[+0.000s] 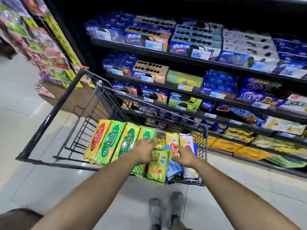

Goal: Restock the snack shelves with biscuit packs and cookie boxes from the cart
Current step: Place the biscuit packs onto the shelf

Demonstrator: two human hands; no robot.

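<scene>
A black wire cart (pixel 205 130) stands in front of me, beside the snack shelves (pixel 166 53). Inside it lie several long yellow-green biscuit packs (pixel 108 143) on the left and smaller mixed packs (pixel 186 141) on the right. A green biscuit pack (pixel 157 168) sticks up at the near edge of the cart. My left hand (pixel 144 151) grips its upper left side. My right hand (pixel 183 155) reaches in on its right, fingers spread over the packs there; whether it holds anything I cannot tell.
The shelves on the right hold blue cookie boxes (pixel 196 40), orange-topped boxes (pixel 149 70), green boxes (pixel 184 78) and yellow packs (pixel 232 143) low down. A hanging rack of candy bags (pixel 46 52) stands at the left. Light floor tiles surround the cart; my shoes (pixel 166 211) are below.
</scene>
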